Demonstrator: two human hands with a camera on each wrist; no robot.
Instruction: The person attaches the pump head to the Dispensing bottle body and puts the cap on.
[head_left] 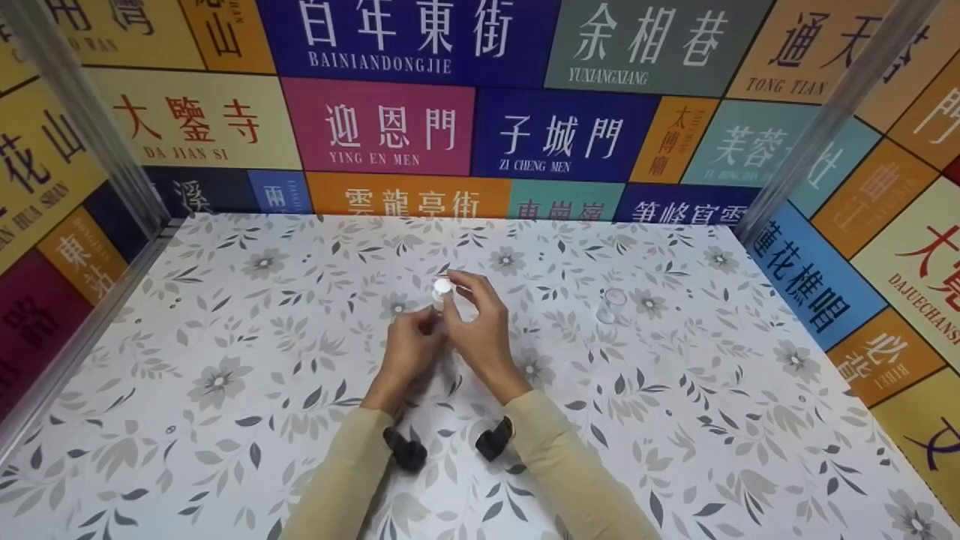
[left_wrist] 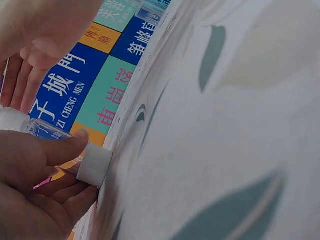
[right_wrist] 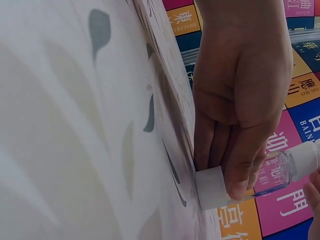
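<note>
In the head view both hands meet near the middle of the table around a small clear bottle with a white cap [head_left: 442, 286]. My left hand [head_left: 411, 346] grips the bottle low on its body, thumb on one side and fingers on the other. The left wrist view shows this clear bottle [left_wrist: 47, 130], with a white lower end [left_wrist: 95, 165] at the tabletop. At the bottle's upper end, my right hand [head_left: 484, 326] pinches the white cap between thumb and index finger. Only its fingertips [right_wrist: 315, 192] show at the right wrist view's edge, beside the upper cap [right_wrist: 304, 160].
A small clear container [head_left: 611, 306] stands to the right of the hands. The table [head_left: 300, 465] has a white cloth with grey flowers and leaves. Colourful panels with lettering [head_left: 379, 127] rise behind and beside it, with clear corner posts.
</note>
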